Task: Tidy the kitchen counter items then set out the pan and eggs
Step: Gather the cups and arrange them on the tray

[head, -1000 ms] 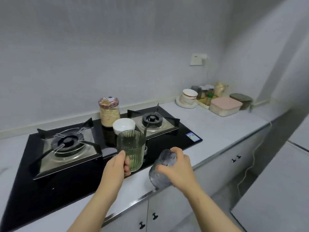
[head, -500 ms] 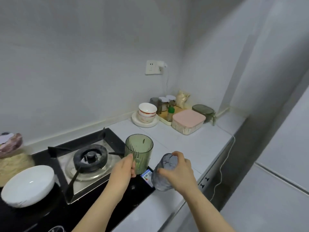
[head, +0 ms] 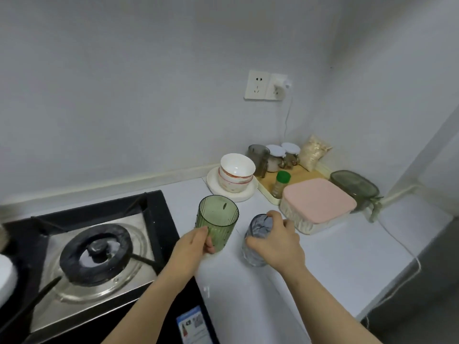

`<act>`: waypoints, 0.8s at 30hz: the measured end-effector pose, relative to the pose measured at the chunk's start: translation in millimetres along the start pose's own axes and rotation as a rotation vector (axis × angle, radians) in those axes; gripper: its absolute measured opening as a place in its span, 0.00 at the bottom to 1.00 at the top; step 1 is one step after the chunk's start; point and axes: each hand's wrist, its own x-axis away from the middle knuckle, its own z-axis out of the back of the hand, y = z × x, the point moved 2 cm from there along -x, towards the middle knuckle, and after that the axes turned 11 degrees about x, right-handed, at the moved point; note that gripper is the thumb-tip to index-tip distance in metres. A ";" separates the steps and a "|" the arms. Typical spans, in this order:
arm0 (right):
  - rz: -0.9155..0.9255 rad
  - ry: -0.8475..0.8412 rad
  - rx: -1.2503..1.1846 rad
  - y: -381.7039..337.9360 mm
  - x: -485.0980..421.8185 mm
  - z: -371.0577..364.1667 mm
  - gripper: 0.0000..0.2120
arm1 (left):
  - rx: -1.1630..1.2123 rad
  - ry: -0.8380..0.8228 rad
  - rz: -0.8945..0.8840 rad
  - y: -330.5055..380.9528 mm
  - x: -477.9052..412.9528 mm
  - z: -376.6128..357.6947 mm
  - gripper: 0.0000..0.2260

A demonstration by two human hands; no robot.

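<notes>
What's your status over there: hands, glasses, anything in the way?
Left hand grips green ribbed glass. Right hand grips grey-blue glass. Both at the counter, right of the stove. Pink-lidded box and stacked bowls close ahead.

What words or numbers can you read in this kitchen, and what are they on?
Blue sticker on the stove front edge: has print, too blurred to read.
Green-capped bottle: too small to read anything.
Green cup, grey cup: no writing shows.
No other text visible.
</notes>
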 end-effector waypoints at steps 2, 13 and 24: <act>0.053 -0.024 0.005 9.4 -32.2 3.2 0.35 | 0.012 0.064 0.033 -1.8 -15.8 -21.2 0.18; 0.317 -0.177 0.174 34.5 -139.1 15.2 0.36 | 0.043 0.338 0.058 10.5 -71.8 -101.1 0.17; 0.482 -0.221 0.268 44.3 -150.6 12.4 0.37 | 0.005 0.527 0.038 13.3 -75.9 -122.9 0.17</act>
